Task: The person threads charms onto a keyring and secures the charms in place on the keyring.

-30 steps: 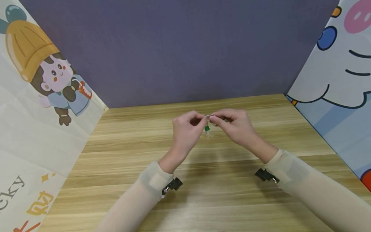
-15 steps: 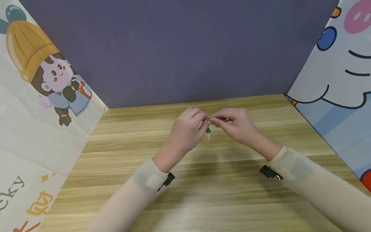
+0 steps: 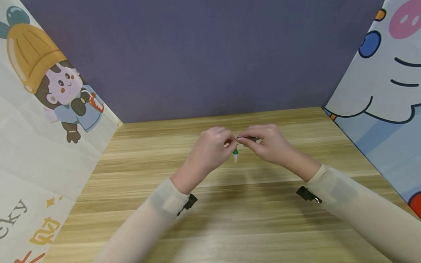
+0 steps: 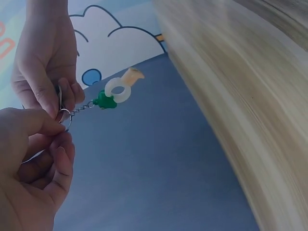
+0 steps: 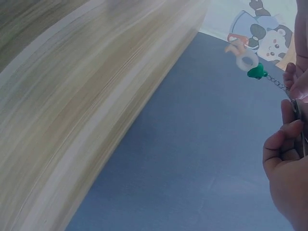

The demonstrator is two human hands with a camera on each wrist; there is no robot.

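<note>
Above the wooden table (image 3: 230, 219), my two hands meet fingertip to fingertip. My left hand (image 3: 227, 142) and right hand (image 3: 244, 140) both pinch a small metal key ring (image 3: 239, 138). From the ring a short chain (image 4: 84, 107) hangs with a charm: a green cap (image 4: 104, 101) on a white ring-shaped body (image 4: 119, 90). The head view shows this charm (image 3: 235, 155) dangling between my hands, clear of the table. In the left wrist view the key ring (image 4: 65, 119) sits between both thumbs. The right wrist view shows the charm (image 5: 249, 61) and my right hand (image 5: 287, 144).
A purple wall (image 3: 210, 54) closes the back of the table. Cartoon-printed panels stand at the left (image 3: 39, 109) and right (image 3: 388, 91) sides. Small black clips sit on my left cuff (image 3: 190, 201) and right cuff (image 3: 306, 194). Nothing else lies on the table.
Both hands have sunk slightly toward the table, still pinching the ring, and the charm hangs a little lower. My left forearm has shifted left.
</note>
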